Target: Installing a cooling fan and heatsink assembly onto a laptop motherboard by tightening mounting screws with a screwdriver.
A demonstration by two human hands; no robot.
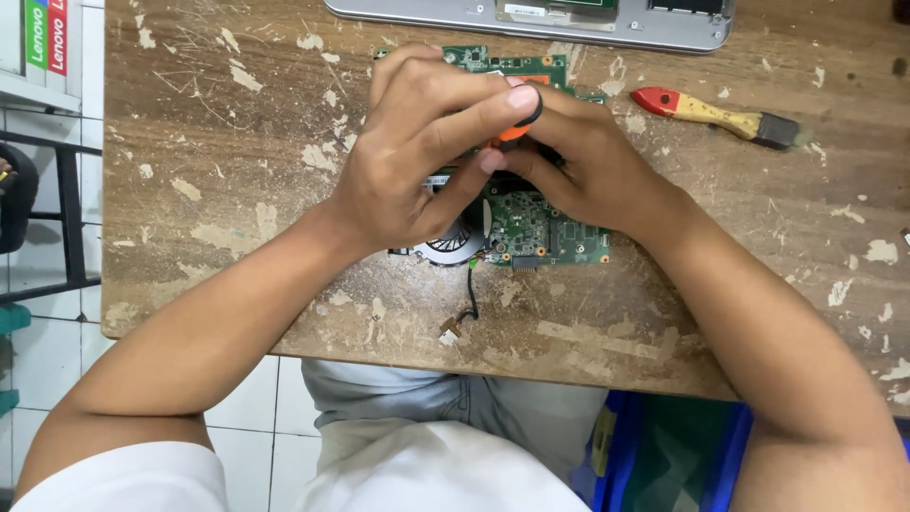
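Observation:
A green circuit board lies on the worn wooden table, with a round cooling fan at its near left corner. Both hands are over the board. My left hand covers its middle and pinches the top of an orange and black screwdriver between thumb and fingers. My right hand grips the same screwdriver lower down. The tip and the spot it touches are hidden under the hands. A thin black cable with a small connector trails from the fan toward the near table edge.
A grey laptop shell lies along the far edge of the table. A small brush with a red and yellow handle rests to the right. Boxes stand at the far left, and a blue bin sits under the table.

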